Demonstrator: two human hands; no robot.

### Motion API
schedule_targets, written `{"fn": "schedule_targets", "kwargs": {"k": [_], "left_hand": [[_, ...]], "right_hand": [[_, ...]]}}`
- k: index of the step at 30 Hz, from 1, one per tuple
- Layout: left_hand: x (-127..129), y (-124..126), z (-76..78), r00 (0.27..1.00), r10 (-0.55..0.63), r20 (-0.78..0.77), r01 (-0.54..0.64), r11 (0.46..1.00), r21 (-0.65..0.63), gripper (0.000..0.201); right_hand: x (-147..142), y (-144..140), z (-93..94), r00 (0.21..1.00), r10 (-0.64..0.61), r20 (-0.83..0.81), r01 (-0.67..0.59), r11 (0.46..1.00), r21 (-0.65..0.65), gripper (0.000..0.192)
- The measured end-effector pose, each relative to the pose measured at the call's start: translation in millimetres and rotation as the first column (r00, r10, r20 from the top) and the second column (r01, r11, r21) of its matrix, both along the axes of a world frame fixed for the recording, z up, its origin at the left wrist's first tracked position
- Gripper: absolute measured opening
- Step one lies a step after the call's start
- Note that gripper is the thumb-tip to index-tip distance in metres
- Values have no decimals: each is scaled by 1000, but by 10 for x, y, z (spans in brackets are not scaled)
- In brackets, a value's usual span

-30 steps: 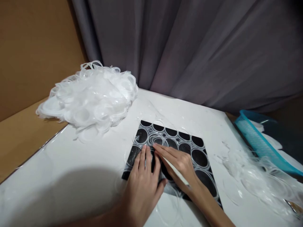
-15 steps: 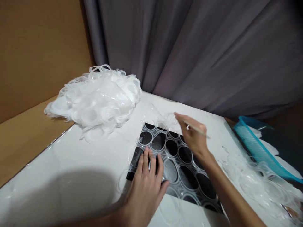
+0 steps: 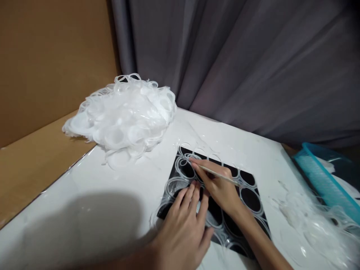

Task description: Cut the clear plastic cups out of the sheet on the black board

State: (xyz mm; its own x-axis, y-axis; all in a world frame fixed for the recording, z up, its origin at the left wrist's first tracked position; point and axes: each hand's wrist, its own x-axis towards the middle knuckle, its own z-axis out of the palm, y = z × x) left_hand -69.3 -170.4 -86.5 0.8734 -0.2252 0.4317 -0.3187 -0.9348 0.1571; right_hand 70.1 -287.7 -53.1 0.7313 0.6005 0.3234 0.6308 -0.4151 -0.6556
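Note:
My left hand (image 3: 187,221) lies with its fingers stretched out on a translucent plastic sheet of rounded cut-outs (image 3: 177,184), over a black rectangular board (image 3: 249,179). Between the fingers of my right hand (image 3: 218,180) is a thin, pale, pen-like tool (image 3: 222,174), slanting across the hand. I cannot make out its tip. The right fingertips are near the board's far left part, among thin white plastic loops (image 3: 184,161). Strands of clear plastic stick out past the board's edges.
A big heap of white plastic ring-shaped scraps (image 3: 126,116) rests at the back left. More clear scraps (image 3: 317,225) lie at the right, beside a blue basket (image 3: 312,165) with white pieces inside. A grey curtain (image 3: 239,63) hangs behind the white table (image 3: 112,183).
My right hand has come left and down from beyond the board's far edge onto the sheet. The plastic loops have shifted over the board, and the whole view has swung slightly left.

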Motion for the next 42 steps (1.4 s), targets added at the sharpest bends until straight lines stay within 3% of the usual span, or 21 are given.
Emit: {"fn": "schedule_targets", "kwargs": {"k": [4,8,13,20,27,36,42], "left_hand": [[46,9,40,991,132,22,-132,991,-7,58],[63,-7,-75,958,287,-2,-287,958,7,74],[52,-21,-181,948,317,-24,-316,947,61,95],[42,14,-122,955,296,-30,-292,951,106,100],[34,25,-42,956,282,-77,-277,958,69,94],[75,6,-4,955,288,-67,-280,953,113,100],[51,-8,-59,955,289,-69,-281,953,114,101]], "right_hand": [[9,15,-71,967,12,-254,11,996,91,19],[16,-37,-106,953,6,-302,17,997,74,19],[-20,-33,-118,965,9,-264,8,998,63,16],[-28,-47,-115,910,78,-408,-54,996,72,17],[-13,-54,-120,902,77,-425,-50,996,75,18],[-38,-66,-139,932,92,-351,-73,995,68,15],[-45,-55,-162,977,173,-122,-171,985,27,17]]}}
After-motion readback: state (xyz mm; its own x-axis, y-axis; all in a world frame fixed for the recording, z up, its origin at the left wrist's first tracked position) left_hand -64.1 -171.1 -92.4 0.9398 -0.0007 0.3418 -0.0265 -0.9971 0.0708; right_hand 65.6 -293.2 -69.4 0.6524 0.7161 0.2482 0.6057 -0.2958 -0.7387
